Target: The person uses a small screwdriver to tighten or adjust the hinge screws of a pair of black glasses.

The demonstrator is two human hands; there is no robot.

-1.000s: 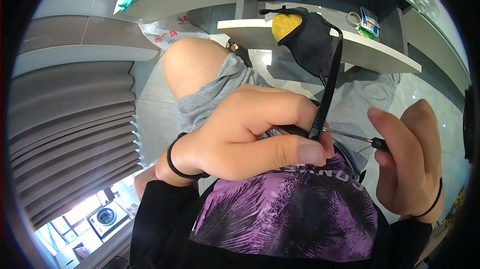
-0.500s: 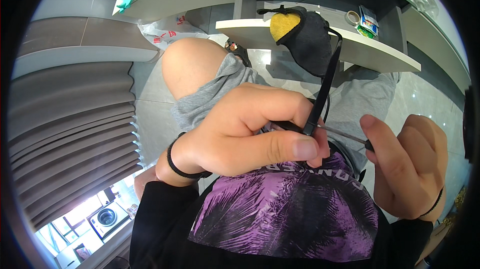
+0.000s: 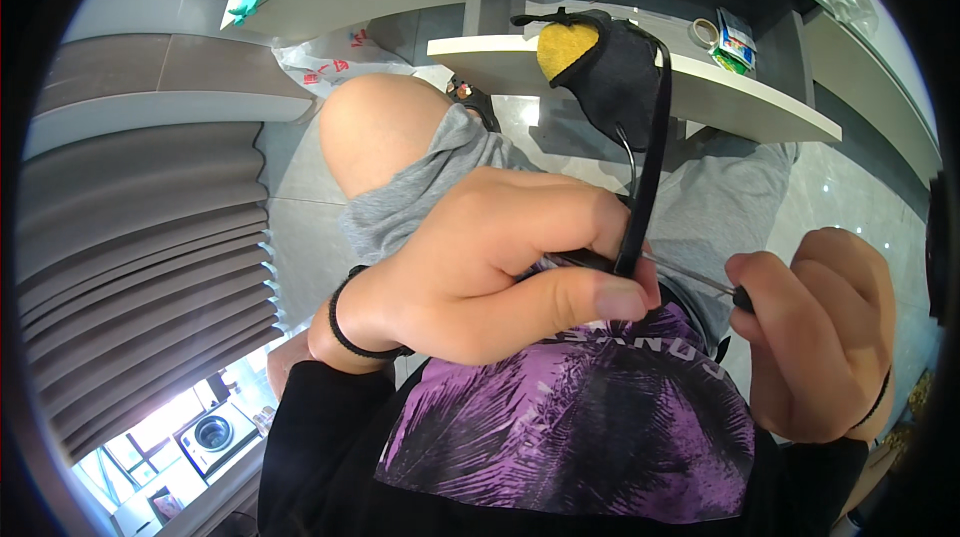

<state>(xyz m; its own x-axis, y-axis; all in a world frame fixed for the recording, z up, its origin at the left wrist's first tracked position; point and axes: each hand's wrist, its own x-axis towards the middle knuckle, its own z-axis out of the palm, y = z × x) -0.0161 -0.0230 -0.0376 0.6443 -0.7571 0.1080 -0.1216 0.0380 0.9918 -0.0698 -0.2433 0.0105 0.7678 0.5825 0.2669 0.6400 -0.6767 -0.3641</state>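
My left hand (image 3: 520, 272) pinches a black strap (image 3: 655, 142) between thumb and fingers, above my lap. The strap rises to a soft black piece with a yellow lining (image 3: 605, 82), shaped like an eye mask, which lies over the front of an open drawer. A thin dark cord (image 3: 628, 147) curves beside the strap. My right hand (image 3: 825, 337) is closed on the black handle of a thin metal-shafted tool (image 3: 695, 274). Its shaft points left to the strap at my left fingertips, where its tip is hidden. Whether it pierces the strap I cannot tell.
The open drawer (image 3: 740, 102) holds a roll of tape (image 3: 704, 33) and small packets (image 3: 735, 42). Jars stand on the desk above. A white plastic bag (image 3: 335, 62) lies by my bare knee (image 3: 385, 132). A grey curtain (image 3: 140, 237) hangs at left.
My left hand has shifted slightly right with the strap, which now hangs steeper. The thin cord has come into sight against the black piece. The tool stays in my right hand.
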